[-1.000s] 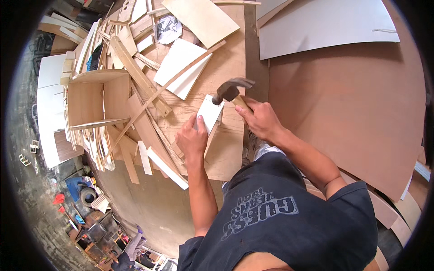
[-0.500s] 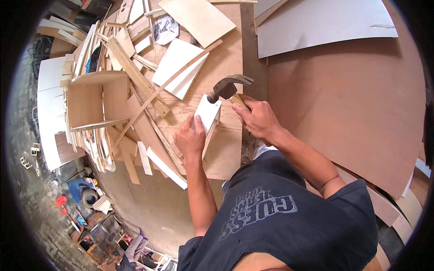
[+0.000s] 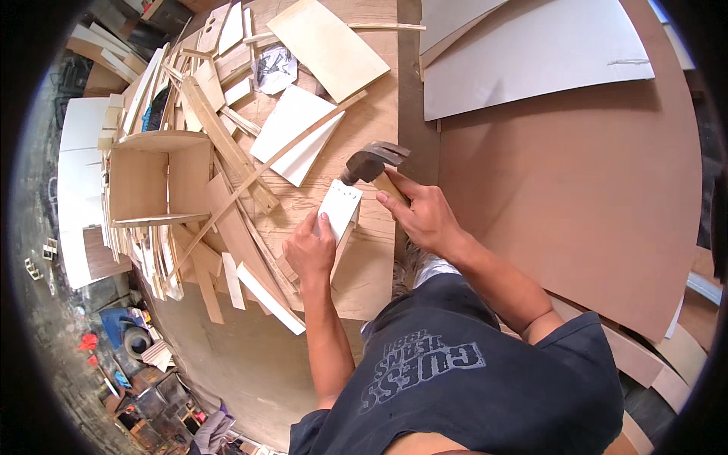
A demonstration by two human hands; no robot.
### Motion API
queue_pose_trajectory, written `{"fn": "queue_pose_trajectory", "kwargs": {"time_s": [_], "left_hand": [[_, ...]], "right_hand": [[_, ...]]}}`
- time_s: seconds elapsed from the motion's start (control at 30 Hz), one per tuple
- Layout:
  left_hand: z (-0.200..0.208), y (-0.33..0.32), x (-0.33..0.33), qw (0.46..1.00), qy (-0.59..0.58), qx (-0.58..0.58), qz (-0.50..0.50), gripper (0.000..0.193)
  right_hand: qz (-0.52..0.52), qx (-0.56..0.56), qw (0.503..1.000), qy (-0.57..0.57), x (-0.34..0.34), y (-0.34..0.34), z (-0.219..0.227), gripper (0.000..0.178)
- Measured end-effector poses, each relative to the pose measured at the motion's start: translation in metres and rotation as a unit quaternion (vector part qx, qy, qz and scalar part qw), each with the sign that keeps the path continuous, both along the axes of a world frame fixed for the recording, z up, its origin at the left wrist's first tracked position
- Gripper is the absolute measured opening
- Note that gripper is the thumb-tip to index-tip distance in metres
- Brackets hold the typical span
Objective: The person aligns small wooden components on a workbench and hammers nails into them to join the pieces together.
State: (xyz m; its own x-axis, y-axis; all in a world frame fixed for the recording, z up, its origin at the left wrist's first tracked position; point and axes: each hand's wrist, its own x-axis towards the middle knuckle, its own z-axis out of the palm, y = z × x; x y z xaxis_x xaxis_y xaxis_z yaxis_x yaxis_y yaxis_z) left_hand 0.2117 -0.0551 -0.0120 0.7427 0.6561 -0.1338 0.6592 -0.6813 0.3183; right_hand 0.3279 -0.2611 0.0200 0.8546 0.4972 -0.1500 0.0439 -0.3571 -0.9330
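Note:
My left hand (image 3: 311, 252) grips a narrow white board (image 3: 339, 203), thumb resting on its top face. The board sits above the wooden worktable (image 3: 371, 262), with a pale wood piece (image 3: 344, 246) beneath its right side. Small dark spots show near its far end. My right hand (image 3: 426, 218) is closed round the wooden handle of a claw hammer (image 3: 370, 161). The dark striking face is at the board's far left corner, claw pointing right; whether it touches cannot be made out.
Left of my hands lie piled wood strips (image 3: 220, 129) and an open plywood box (image 3: 159, 182). Farther off are a white panel (image 3: 292, 133) and a plywood panel (image 3: 330, 49). Large brown sheets (image 3: 561, 189) with a white sheet (image 3: 531, 57) stand to the right.
The whole view has shifted, so the scene sits slightly lower and farther left. The hammer stays at the board's far end, its head tilted a little differently. Both grips are unchanged.

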Motion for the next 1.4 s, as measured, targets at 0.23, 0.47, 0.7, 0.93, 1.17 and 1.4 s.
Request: {"fn": "queue_pose_trajectory", "kwargs": {"time_s": [0.23, 0.47, 0.7, 0.93, 1.17, 1.4], "left_hand": [[0.008, -0.006, 0.003, 0.999, 0.034, 0.012, 0.006, 0.038], [0.009, -0.007, 0.004, 0.999, 0.043, 0.022, -0.001, 0.040], [0.006, -0.005, 0.003, 1.000, 0.021, 0.011, 0.008, 0.040], [0.041, -0.006, 0.003, 0.997, 0.065, -0.034, -0.011, 0.058], [0.109, 0.010, -0.038, 0.968, -0.157, -0.181, 0.075, 0.056], [0.127, 0.057, -0.098, 0.819, -0.462, -0.330, 0.079, 0.067]], "right_hand": [[0.092, -0.075, 0.993, -0.012, 0.014, 0.013, 0.001, 0.055], [0.120, -0.116, 0.986, 0.010, 0.021, 0.014, 0.009, 0.049], [0.129, -0.117, 0.985, 0.021, 0.028, 0.014, 0.008, 0.048], [-0.051, -0.084, 0.989, 0.112, 0.028, -0.015, 0.013, 0.058], [-0.053, -0.110, 0.991, -0.048, -0.008, -0.017, -0.061, 0.055], [0.014, -0.136, 0.979, -0.152, -0.059, 0.049, -0.083, 0.058]]}}
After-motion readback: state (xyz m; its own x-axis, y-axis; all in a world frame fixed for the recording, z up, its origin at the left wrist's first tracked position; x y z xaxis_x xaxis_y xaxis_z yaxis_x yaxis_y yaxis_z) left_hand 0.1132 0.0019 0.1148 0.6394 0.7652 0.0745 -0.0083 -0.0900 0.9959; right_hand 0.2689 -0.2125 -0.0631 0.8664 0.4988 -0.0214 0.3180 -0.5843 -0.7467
